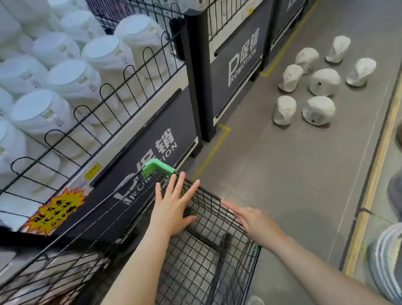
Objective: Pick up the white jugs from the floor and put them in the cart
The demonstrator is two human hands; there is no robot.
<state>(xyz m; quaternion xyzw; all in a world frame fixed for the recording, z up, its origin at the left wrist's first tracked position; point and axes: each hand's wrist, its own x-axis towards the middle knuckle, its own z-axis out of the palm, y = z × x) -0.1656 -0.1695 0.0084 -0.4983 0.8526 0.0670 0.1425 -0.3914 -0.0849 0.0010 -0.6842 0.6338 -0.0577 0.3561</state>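
So both hands are hanging out over the black wire cart (pixel 209 266) at the bottom of the shot. The left hand (pixel 174 207) is spreading its fingers wide and flat above the front end of the basket, not gripping anything, and I can't tell if the palm is actually touching the wire or just floating over it. The right hand (pixel 248 216) is lying along the cart's right rim with its fingers stretched out straight, holding nothing either; it's looking like it's resting on the rim, but it's a bit blurry there. The cart has a green plastic corner piece (pixel 157 169) at its far end, sitting right up against a dark promotion panel (pixel 157 142). The white jugs (pixel 313 83) are all sitting on the grey floor (pixel 298 165) well ahead and to the right of the cart, seven of them in a loose cluster. On the left, a display shelf (pixel 106 141) behind a little black wire fence (pixel 110 92) is carrying rows of similar white containers (pixel 41 112), with a yellow starburst sign (pixel 54 214) below it.
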